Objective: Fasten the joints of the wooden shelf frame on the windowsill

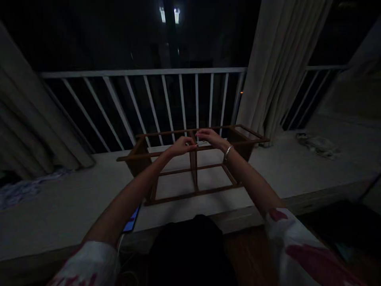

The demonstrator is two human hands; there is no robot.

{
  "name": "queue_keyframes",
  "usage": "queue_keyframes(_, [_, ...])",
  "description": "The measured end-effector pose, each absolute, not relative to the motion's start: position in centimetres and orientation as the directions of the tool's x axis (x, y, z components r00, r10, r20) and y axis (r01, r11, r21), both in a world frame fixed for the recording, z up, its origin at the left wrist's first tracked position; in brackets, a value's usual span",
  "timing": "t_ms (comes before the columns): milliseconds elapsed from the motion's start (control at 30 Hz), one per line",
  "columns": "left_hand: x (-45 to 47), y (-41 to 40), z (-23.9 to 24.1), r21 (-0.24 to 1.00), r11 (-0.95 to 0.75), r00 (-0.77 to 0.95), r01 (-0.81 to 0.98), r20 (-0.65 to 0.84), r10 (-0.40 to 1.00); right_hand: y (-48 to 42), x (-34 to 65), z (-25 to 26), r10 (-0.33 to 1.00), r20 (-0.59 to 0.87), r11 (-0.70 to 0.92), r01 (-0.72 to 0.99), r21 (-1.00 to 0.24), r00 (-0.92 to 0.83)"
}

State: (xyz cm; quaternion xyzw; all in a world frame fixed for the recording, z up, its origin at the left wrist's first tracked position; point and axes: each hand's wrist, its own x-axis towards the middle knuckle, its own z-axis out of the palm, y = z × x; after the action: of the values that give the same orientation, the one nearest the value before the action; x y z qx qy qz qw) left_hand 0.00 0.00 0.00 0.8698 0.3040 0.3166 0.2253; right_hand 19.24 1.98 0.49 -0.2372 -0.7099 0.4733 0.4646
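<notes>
A brown wooden frame point(193, 171), like a small open shelf with a middle divider, stands on the pale window ledge in front of me. My left hand point(182, 146) is over its near top rail beside the divider, thumb and fingers pinched together. Whatever lies between those fingertips is too small and dark to name. Just right of the divider, my right hand point(210, 137) hovers at the top of the frame with its fingers bent and drawn in towards the thumb. Its fingertips hide what they may hold. A silvery bracelet point(228, 152) circles the right wrist.
White railings point(181, 103) run behind the ledge point(98, 190), against a dark window. Curtains point(272, 59) hang on both sides. A lit phone or tablet point(131, 221) with a white cable lies at the ledge's front edge. Patterned cloth point(24, 190) sits far left, a pale bundle point(320, 145) right.
</notes>
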Motion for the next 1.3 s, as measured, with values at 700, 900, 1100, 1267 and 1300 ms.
queue_keyframes(700, [0.36, -0.37, 0.48, 0.599, -0.727, 0.658, 0.336, 0.402, 0.636, 1.65, 19.22, 0.51, 0.812, 0.375, 0.452, 0.074, -0.889, -0.448])
queue_keyframes(900, [0.25, -0.56, 0.75, 0.623, -0.708, 0.671, 0.334, 0.37, 0.642, 1.28, 19.12, 0.82, 0.763, 0.316, 0.439, 0.093, -0.894, -0.564])
queue_keyframes(1100, [0.12, -0.52, 0.75, 0.668, -0.652, 0.633, 0.359, 0.34, 0.696, 1.35, 18.98, 0.69, 0.795, 0.349, 0.455, 0.108, -0.884, -0.496])
queue_keyframes(1267, [0.01, -0.51, 0.64, 0.656, -0.658, 0.614, 0.371, 0.358, 0.703, 1.66, 18.96, 0.38, 0.812, 0.432, 0.486, 0.047, -0.872, -0.393])
queue_keyframes(1300, [-0.01, -0.52, 0.6, 0.652, -0.662, 0.616, 0.369, 0.362, 0.7, 1.73, 18.95, 0.29, 0.815, 0.454, 0.496, 0.029, -0.868, -0.361])
